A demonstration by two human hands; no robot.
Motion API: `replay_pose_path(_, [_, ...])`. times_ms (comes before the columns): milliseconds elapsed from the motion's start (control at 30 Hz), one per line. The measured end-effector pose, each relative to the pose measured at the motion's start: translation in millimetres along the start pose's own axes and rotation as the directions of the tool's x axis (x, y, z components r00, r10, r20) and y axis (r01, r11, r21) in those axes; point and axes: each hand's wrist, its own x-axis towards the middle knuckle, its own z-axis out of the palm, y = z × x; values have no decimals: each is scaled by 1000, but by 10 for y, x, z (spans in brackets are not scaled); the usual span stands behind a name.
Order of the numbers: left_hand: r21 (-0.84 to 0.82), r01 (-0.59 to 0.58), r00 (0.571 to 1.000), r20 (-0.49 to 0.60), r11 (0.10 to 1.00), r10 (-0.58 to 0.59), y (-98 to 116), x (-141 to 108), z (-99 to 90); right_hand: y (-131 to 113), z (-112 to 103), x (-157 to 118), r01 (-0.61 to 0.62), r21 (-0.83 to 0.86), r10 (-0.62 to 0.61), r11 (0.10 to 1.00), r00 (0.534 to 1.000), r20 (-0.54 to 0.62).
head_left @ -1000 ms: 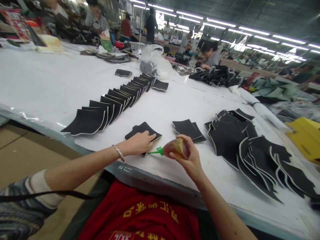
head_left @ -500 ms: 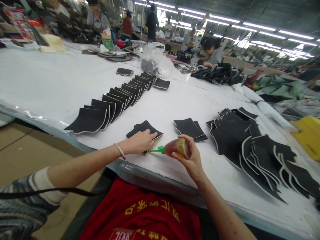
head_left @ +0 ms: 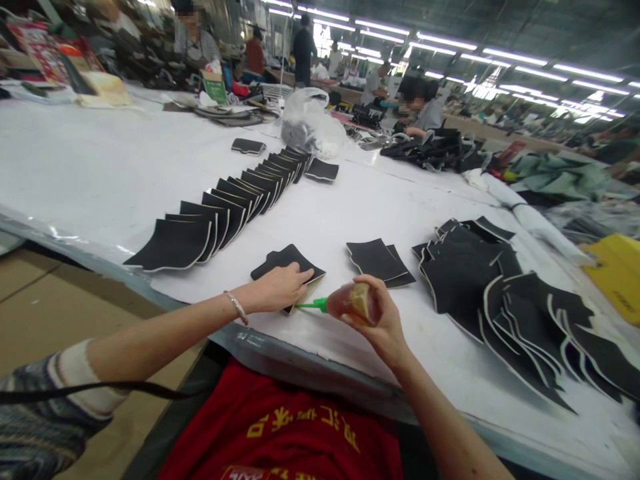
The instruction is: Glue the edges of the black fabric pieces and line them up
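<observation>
My right hand (head_left: 377, 317) is wrapped round a squeeze bottle (head_left: 350, 301) of amber liquid, tipped on its side. Its thin green nozzle points left, with the tip at the near edge of a black leather-like piece (head_left: 283, 259) on the table. My left hand (head_left: 280, 287) lies over that piece and holds it, forefinger stretched toward its right corner, the other fingers bent and partly hidden. A pale tan strip shows along the piece's edge beside the fingers. Right of it, two similar black pieces (head_left: 377, 259) overlap.
A long fanned row of black pieces (head_left: 240, 197) runs away on the left. A heap of black pieces (head_left: 465, 267) lies on the right, near a yellow object (head_left: 617, 273). Farther back stand a clear plastic bag (head_left: 313, 123) and a green box (head_left: 215, 85). Several people work beyond the table.
The bottle's nozzle tip has shifted slightly left along the piece's near edge. Both hands keep their hold, and the view has tilted a little.
</observation>
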Motion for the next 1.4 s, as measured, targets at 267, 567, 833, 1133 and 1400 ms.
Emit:
replay_pose_path(267, [-11,5,999,36,1000,-5,10,2,-18,136,-180,148,59,-121,-74,991,989,-125])
replay_pose_path(567, [-24,3,998,55,1000,-1,19,-4,-25,153,-154,133,9,-75,-22,997,984,-176])
replay_pose_path(833, [-247,7,999,47,969,5,-113,41,7,79,12,16,-331,563,424,757,905,-38])
replay_pose_path(1133, [-408,347,826,-295,845,-481,-653,58,151,109,-484,353,-121,984,601,-134,779,178])
replay_pose_path(1400, [-976,202,908,156,81,-389,-1109,492,-113,159,-959,579,81,979,441,-187,898,10])
